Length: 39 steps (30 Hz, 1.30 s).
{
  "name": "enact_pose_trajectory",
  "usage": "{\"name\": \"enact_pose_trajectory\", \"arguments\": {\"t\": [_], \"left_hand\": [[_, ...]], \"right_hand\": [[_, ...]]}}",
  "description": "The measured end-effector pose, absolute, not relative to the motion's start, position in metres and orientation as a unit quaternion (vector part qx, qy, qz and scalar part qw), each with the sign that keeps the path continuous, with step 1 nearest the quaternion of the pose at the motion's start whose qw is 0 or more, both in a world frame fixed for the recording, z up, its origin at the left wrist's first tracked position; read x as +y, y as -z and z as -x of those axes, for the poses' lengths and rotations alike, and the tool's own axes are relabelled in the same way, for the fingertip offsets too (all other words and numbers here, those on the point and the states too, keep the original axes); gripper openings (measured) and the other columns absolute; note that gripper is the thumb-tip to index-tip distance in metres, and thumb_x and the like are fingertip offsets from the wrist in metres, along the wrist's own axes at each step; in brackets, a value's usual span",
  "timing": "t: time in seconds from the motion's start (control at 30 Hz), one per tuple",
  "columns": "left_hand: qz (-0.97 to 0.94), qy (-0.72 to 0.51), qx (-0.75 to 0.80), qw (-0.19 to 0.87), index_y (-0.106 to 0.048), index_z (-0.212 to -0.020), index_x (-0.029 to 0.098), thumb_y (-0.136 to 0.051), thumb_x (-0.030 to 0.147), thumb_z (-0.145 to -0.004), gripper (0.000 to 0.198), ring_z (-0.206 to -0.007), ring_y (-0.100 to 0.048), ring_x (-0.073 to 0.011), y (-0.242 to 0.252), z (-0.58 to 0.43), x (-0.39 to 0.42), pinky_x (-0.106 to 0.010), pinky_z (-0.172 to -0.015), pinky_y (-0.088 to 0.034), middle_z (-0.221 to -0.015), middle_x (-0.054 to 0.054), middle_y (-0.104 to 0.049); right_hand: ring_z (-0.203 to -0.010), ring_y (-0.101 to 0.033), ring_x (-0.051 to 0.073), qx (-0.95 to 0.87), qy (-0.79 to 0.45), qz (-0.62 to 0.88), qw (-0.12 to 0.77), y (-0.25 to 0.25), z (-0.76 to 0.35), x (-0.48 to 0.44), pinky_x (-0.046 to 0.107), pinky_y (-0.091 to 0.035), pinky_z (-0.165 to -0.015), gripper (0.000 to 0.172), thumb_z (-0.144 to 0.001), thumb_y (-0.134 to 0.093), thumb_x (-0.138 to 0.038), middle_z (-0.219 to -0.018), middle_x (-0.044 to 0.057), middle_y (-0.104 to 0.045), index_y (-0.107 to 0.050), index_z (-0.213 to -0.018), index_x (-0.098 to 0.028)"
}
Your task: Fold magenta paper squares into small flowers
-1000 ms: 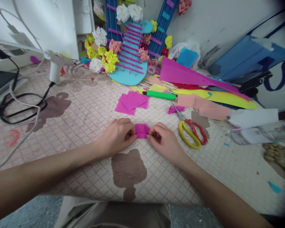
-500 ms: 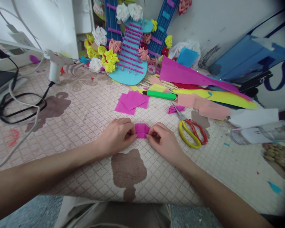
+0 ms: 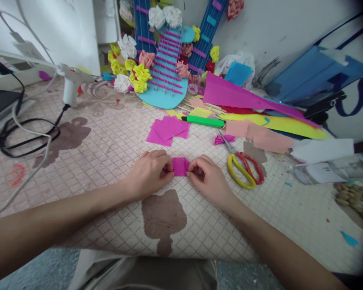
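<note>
A small piece of magenta paper [image 3: 180, 166] lies between my hands, low over the patterned tablecloth. My left hand [image 3: 153, 171] pinches its left edge between thumb and fingers. At the opposite edge, my right hand [image 3: 206, 173] is closed in a like pinch. Just beyond the hands rests a loose stack of magenta paper squares [image 3: 166, 131]. To the right of my right hand are scissors [image 3: 243, 167] with one yellow and one red handle, their blades over a small pleated magenta paper piece [image 3: 219, 139].
A green marker [image 3: 205, 121] lies behind the squares, near peach paper strips [image 3: 270, 141]. A white glue gun [image 3: 69, 86] stands at left with its black cable. Paper-flower decorations [image 3: 166, 76] lean at the back. A clear bottle [image 3: 329, 171] lies at right.
The crease line seen across the magenta paper before no longer shows; its face now looks plain. Both hands stay in nearly the same place, still pinching its edges.
</note>
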<state>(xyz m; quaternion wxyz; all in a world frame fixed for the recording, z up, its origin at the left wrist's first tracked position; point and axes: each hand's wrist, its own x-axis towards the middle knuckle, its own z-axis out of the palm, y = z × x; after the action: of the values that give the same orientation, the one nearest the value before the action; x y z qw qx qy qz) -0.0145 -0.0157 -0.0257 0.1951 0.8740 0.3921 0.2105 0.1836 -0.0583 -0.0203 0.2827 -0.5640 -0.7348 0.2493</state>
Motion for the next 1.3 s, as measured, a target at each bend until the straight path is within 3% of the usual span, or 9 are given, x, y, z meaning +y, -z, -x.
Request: {"name": "enact_pose_trajectory", "arguments": {"t": [0.2,0.43,0.6,0.87,0.93,1.03,1.1,1.3], "left_hand": [[-0.872,-0.216,0.365,0.243,-0.062,-0.079,0.016,-0.056,0.008,-0.079,0.010,-0.075,-0.053,-0.0143,0.023,0.015,-0.016,-0.027,-0.069,-0.039,-0.078,-0.001,-0.057],[-0.877,-0.196,0.388,0.205,-0.059,-0.075,0.014,-0.058,0.021,-0.083,0.011,-0.072,-0.053,-0.0153,0.022,0.010,-0.016,-0.029,-0.067,-0.036,-0.077,-0.002,-0.058],[-0.877,-0.186,0.413,0.161,-0.056,-0.079,0.015,-0.061,0.021,-0.080,0.008,-0.076,-0.055,-0.0187,0.024,0.005,-0.019,-0.033,-0.069,-0.034,-0.080,-0.002,-0.060],[-0.858,-0.209,0.395,0.252,-0.056,-0.078,0.016,-0.058,0.009,-0.076,0.008,-0.074,-0.055,-0.0151,0.022,0.011,-0.016,-0.028,-0.067,-0.037,-0.077,0.000,-0.059],[-0.860,-0.203,0.407,0.231,-0.055,-0.079,0.015,-0.060,0.017,-0.078,0.006,-0.073,-0.055,-0.0163,0.023,0.009,-0.017,-0.030,-0.067,-0.038,-0.078,-0.001,-0.059],[-0.871,-0.189,0.424,0.163,-0.053,-0.084,0.015,-0.064,0.032,-0.079,0.021,-0.078,-0.057,-0.0213,0.026,0.004,-0.018,-0.034,-0.070,-0.038,-0.082,-0.004,-0.061],[-0.874,-0.186,0.423,0.150,-0.052,-0.088,0.015,-0.065,0.029,-0.078,0.022,-0.080,-0.058,-0.0223,0.027,0.003,-0.018,-0.035,-0.070,-0.039,-0.084,-0.005,-0.062],[-0.830,-0.219,0.440,0.263,-0.052,-0.091,0.016,-0.067,0.016,-0.071,0.024,-0.069,-0.055,-0.0137,0.023,0.016,-0.008,-0.025,-0.060,-0.040,-0.084,-0.002,-0.060]], "right_hand": [[-0.078,-0.052,0.014,-0.745,-0.269,0.539,0.285,0.020,-0.185,-0.058,0.027,-0.041,-0.068,0.020,-0.078,-0.051,-0.001,-0.084,0.002,-0.054,-0.056,-0.081,-0.019],[-0.078,-0.053,0.016,-0.746,-0.239,0.554,0.282,0.021,-0.179,-0.057,0.030,-0.041,-0.070,0.010,-0.080,-0.056,-0.009,-0.080,0.001,-0.053,-0.054,-0.078,-0.019],[-0.080,-0.052,0.017,-0.743,-0.225,0.567,0.275,0.023,-0.177,-0.056,0.031,-0.041,-0.071,0.011,-0.078,-0.060,-0.011,-0.081,0.002,-0.054,-0.053,-0.078,-0.019],[-0.074,-0.049,0.013,-0.739,-0.278,0.548,0.278,0.021,-0.186,-0.056,0.027,-0.039,-0.066,0.019,-0.078,-0.055,0.000,-0.083,0.000,-0.052,-0.054,-0.081,-0.019],[-0.074,-0.049,0.013,-0.742,-0.280,0.542,0.279,0.021,-0.187,-0.056,0.026,-0.039,-0.066,0.018,-0.079,-0.055,-0.001,-0.084,0.000,-0.052,-0.054,-0.082,-0.019],[-0.073,-0.048,0.013,-0.743,-0.277,0.543,0.277,0.022,-0.189,-0.055,0.026,-0.038,-0.065,0.019,-0.079,-0.055,-0.001,-0.084,0.000,-0.052,-0.054,-0.081,-0.019],[-0.073,-0.048,0.012,-0.741,-0.277,0.546,0.274,0.021,-0.189,-0.054,0.026,-0.038,-0.064,0.019,-0.078,-0.056,0.000,-0.084,0.000,-0.053,-0.054,-0.081,-0.019],[-0.073,-0.049,0.012,-0.743,-0.281,0.544,0.269,0.020,-0.192,-0.054,0.026,-0.039,-0.064,0.018,-0.079,-0.057,-0.003,-0.084,0.000,-0.054,-0.055,-0.084,-0.020]]}}
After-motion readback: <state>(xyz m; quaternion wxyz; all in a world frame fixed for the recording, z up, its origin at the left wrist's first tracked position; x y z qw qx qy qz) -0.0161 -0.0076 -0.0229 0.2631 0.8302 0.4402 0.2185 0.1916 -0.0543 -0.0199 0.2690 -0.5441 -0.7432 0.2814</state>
